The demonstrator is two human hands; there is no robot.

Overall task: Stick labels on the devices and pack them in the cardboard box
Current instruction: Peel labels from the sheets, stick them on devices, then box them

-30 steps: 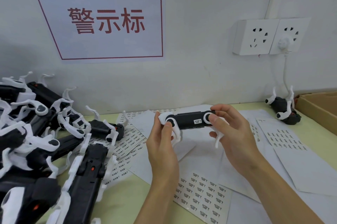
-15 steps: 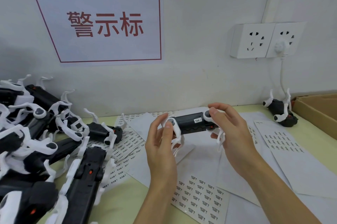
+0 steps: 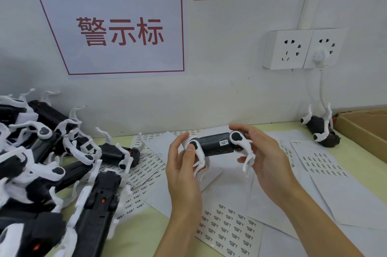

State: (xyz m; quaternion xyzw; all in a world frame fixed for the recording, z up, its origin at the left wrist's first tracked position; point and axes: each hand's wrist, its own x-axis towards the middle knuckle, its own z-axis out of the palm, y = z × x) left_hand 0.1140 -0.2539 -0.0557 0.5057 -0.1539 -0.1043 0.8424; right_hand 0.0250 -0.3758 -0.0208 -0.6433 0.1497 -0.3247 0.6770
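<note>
Both hands hold a black device with white legs [image 3: 215, 145] above the table, lying sideways. A small white label [image 3: 223, 143] is stuck on its dark body. My left hand [image 3: 184, 171] grips the device's left end, thumb on the round white joint. My right hand [image 3: 266, 156] grips its right end with fingers curled over the top. The cardboard box [image 3: 364, 131] sits at the right edge, only partly in view. A sheet of printed labels [image 3: 228, 229] lies below my hands.
A heap of several black-and-white devices [image 3: 48, 162] fills the left side of the table. One device [image 3: 320, 131] lies upside down near the box, below wall sockets [image 3: 303, 49] with a white cable. More label sheets [image 3: 324, 162] cover the table's middle and right.
Both hands have turned the device slightly, its right end rising and the label now tilted. The head camera has moved a little nearer.
</note>
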